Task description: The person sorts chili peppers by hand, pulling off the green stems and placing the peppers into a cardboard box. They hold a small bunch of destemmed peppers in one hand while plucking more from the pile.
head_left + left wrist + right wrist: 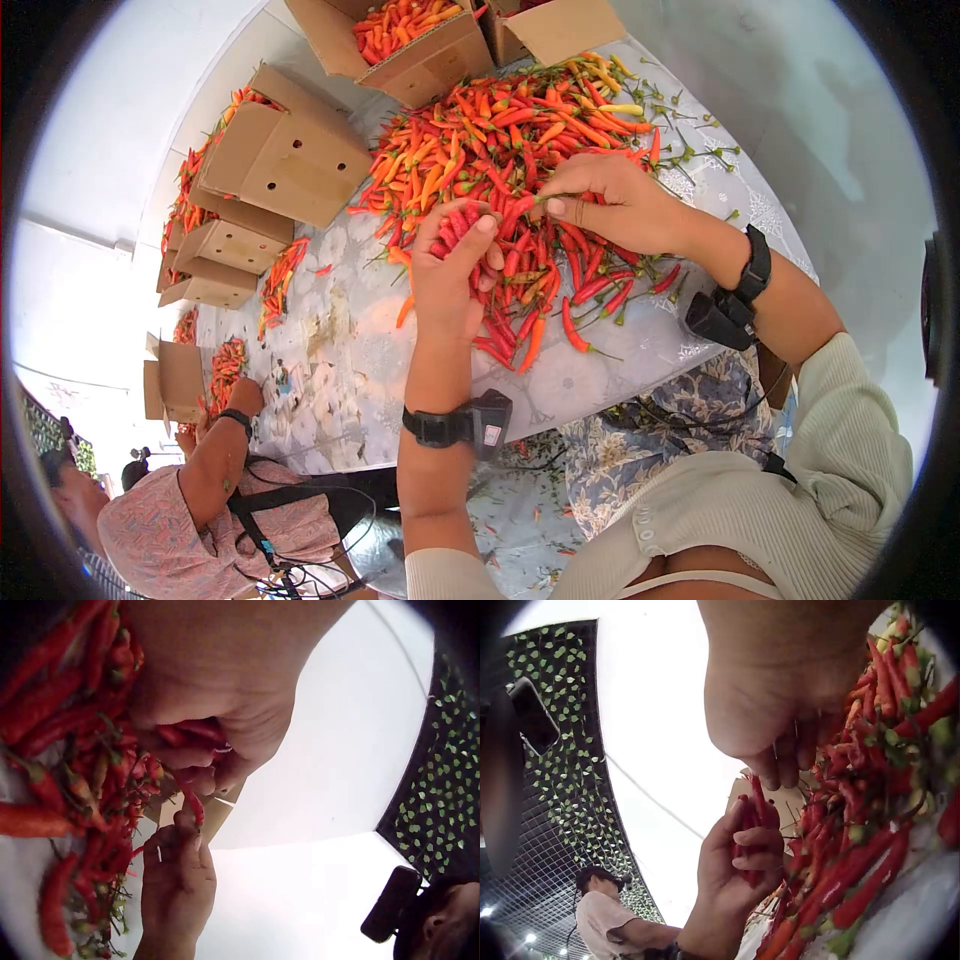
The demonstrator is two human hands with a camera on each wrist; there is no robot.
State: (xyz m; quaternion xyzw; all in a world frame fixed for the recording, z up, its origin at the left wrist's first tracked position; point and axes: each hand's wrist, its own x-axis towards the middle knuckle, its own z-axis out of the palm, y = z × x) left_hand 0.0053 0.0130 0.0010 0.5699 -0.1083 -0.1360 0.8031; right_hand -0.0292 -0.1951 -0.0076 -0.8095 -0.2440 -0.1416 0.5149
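My left hand (pixel 452 270) holds several red chili peppers (pixel 750 832) bunched in its curled fingers, their ends showing above the thumb. One more red chili pepper (pixel 516 213) spans the short gap between the two hands. At its stem end, my right hand (pixel 618 205) pinches with thumb and forefinger; the left fingers are right at the other end. Both hands are over the near side of a large chili pile (pixel 430 150), mostly red and orange, many with green stems. In the left wrist view, the left palm and curled fingers partly hide the held peppers.
Cardboard boxes (pixel 300 165) of chilies line the far and left sides of the table (pixel 350 400). Loose green stems (pixel 690 150) lie right of the pile. Another person (pixel 220 530) works at the table's left end, beside a smaller chili heap (pixel 228 365).
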